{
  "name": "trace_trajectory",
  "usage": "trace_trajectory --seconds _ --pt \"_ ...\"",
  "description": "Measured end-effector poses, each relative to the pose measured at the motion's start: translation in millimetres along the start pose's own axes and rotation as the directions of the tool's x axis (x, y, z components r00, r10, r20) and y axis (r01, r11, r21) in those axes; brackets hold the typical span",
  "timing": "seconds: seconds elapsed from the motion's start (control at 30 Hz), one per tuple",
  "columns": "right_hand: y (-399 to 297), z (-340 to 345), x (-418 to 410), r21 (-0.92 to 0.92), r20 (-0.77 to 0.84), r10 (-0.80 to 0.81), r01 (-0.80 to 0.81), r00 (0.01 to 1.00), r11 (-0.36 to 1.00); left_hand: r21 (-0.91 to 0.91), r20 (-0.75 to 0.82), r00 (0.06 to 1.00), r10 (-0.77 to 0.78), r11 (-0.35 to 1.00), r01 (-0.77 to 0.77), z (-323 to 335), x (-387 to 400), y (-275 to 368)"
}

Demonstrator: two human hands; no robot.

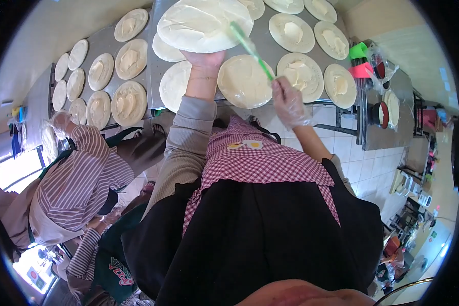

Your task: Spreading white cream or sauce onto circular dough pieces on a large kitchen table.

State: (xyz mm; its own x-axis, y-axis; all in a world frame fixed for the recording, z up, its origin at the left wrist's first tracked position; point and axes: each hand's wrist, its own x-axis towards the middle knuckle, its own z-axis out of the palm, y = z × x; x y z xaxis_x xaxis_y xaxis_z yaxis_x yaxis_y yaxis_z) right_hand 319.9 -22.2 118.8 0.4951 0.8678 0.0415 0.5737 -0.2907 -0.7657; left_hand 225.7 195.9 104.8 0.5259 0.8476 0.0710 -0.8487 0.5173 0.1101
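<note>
My left hand (204, 60) supports a flat round base (199, 26) from below, raised above the steel table. Creamy white spread covers its top in smeared ridges; most of my fingers are hidden under it. In a clear plastic glove, my right hand (290, 101) grips the handle of a green spatula (254, 53). The spatula's blurred tip rests at the spread near the right side of the raised base. Below it on the table lies a glossy round base (245, 81). To its right, another base (300, 77) carries a mound of spread.
More rounds cover the steel table (266, 45) and the left-hand table (111, 48). At right, a side table (396, 134) holds a dark bowl (378, 114), a green container (358, 50) and plastic bags. A co-worker in a striped shirt (76, 183) stands close on the left.
</note>
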Motion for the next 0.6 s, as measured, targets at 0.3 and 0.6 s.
trace_trajectory --seconds 0.3,0.6 --pt "-11 -2 -8 0.186 0.167 -0.081 0.049 0.983 0.981 0.085 0.047 0.997 0.057 0.994 -0.061 -19 -6 16" --pt "-44 -32 47 0.521 0.214 0.257 -0.333 0.942 0.786 0.311 0.067 0.993 0.098 0.944 -0.114 -38 -18 14"
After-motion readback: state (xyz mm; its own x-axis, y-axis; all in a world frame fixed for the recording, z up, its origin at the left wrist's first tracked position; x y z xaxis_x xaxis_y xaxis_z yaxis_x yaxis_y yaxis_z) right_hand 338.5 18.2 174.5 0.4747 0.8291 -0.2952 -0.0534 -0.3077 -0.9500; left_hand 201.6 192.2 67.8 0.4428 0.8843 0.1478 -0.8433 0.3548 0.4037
